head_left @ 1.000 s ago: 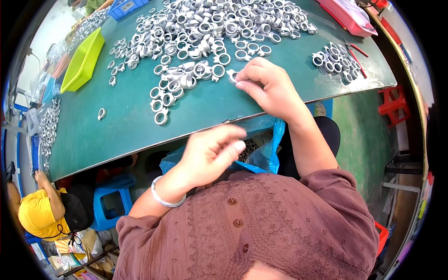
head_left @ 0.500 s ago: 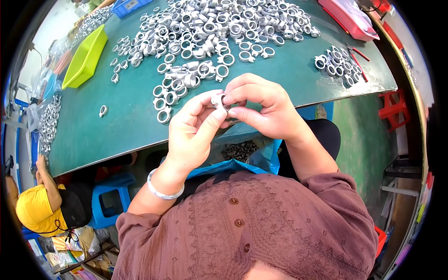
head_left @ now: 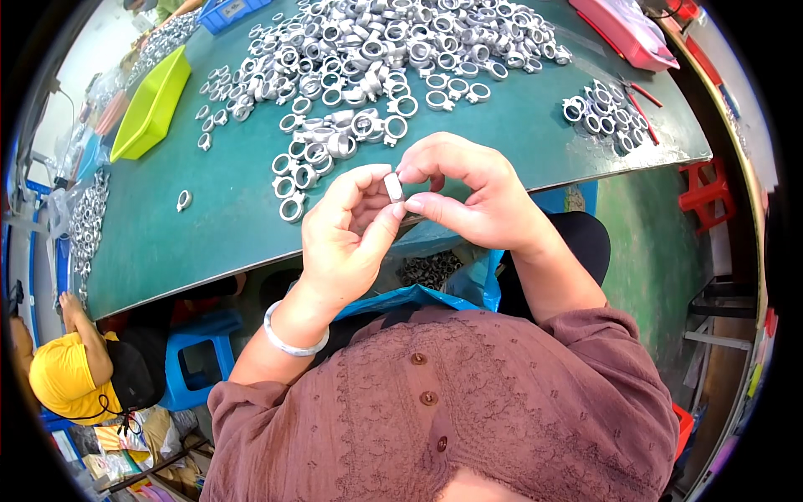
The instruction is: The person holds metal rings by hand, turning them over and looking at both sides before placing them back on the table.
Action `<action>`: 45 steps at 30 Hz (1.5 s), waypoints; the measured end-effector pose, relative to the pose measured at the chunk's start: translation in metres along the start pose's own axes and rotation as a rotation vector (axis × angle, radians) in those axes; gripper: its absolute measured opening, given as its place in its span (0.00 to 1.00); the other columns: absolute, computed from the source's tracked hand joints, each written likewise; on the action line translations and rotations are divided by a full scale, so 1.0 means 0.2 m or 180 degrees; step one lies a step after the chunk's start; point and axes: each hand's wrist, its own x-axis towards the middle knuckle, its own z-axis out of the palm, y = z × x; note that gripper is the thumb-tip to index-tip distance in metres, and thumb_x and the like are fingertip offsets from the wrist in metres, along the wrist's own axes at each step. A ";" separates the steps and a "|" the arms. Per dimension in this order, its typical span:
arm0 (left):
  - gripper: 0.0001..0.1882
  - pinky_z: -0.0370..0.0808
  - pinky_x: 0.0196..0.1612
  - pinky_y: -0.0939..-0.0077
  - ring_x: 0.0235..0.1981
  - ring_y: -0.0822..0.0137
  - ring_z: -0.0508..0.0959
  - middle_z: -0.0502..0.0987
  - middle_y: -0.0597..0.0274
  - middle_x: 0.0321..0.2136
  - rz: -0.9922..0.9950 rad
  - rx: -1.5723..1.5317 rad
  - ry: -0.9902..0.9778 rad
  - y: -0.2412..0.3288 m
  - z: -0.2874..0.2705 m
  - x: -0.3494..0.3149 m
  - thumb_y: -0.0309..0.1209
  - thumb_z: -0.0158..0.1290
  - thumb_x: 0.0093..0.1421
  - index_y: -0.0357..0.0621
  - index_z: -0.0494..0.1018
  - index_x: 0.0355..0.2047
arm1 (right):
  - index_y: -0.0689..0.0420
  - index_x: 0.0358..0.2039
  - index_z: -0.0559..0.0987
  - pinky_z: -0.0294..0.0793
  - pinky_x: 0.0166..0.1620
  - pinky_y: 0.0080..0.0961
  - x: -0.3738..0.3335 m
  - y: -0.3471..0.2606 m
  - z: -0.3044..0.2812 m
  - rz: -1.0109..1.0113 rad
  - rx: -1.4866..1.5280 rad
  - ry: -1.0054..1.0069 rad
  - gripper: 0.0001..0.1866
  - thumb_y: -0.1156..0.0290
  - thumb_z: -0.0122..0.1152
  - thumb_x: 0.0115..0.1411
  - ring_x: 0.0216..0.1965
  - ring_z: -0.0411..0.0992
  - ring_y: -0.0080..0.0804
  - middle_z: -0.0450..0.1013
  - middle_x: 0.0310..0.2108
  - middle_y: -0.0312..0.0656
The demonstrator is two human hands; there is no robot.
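Observation:
Between my two hands, just past the table's near edge, is a small silver-grey metal ring (head_left: 393, 187), its outer band turned toward me. My left hand (head_left: 347, 222) pinches it between thumb and fingertips. The thumb and forefinger of my right hand (head_left: 464, 188) close on its right side. Ahead of my hands, a large heap of similar metal rings (head_left: 368, 50) with small lugs covers the far middle of the table, and several loose rings (head_left: 305, 176) trail toward me.
The green table (head_left: 226, 226) carries a yellow-green tray (head_left: 150, 105), a pink bin (head_left: 627, 38) and red-handled pliers (head_left: 646, 95) beside a smaller ring pile (head_left: 604, 121). Below the edge hangs a blue bag (head_left: 481, 280) holding dark parts. A person in yellow (head_left: 71, 376) sits at left near a blue stool (head_left: 196, 356).
The ring has been turned in my fingers: its lug faced me before, and now the plain outer band does. My hands have stayed in nearly the same place.

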 end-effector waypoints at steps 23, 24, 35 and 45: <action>0.17 0.69 0.32 0.87 0.28 0.79 0.70 0.71 0.66 0.29 0.0479 0.1294 0.0100 0.01 -0.02 0.00 0.18 0.55 0.49 0.36 0.67 0.41 | 0.63 0.32 0.74 0.68 0.32 0.18 -0.01 0.00 0.00 0.0167 0.0128 -0.0003 0.10 0.82 0.59 0.46 0.31 0.70 0.25 0.71 0.31 0.40; 0.17 0.69 0.31 0.87 0.28 0.79 0.70 0.71 0.66 0.29 0.0437 0.1276 0.0116 0.02 -0.02 0.00 0.18 0.55 0.49 0.36 0.67 0.41 | 0.63 0.32 0.74 0.68 0.32 0.18 -0.01 0.00 -0.01 0.0175 0.0086 -0.0019 0.10 0.82 0.59 0.46 0.31 0.70 0.25 0.71 0.31 0.40; 0.20 0.68 0.34 0.87 0.30 0.79 0.69 0.71 0.66 0.31 0.0165 0.0855 0.0145 0.02 -0.02 -0.01 0.17 0.55 0.49 0.35 0.66 0.43 | 0.63 0.31 0.74 0.68 0.31 0.17 -0.01 0.01 0.01 0.0421 0.0102 0.0026 0.06 0.80 0.58 0.50 0.28 0.69 0.22 0.71 0.28 0.38; 0.19 0.71 0.27 0.89 0.25 0.78 0.73 0.73 0.63 0.28 -0.0428 0.0143 0.0147 0.05 0.00 -0.02 0.18 0.53 0.52 0.34 0.64 0.45 | 0.62 0.30 0.74 0.68 0.29 0.17 -0.02 0.01 0.01 0.0392 0.0165 0.0106 0.06 0.77 0.59 0.50 0.25 0.68 0.21 0.70 0.24 0.37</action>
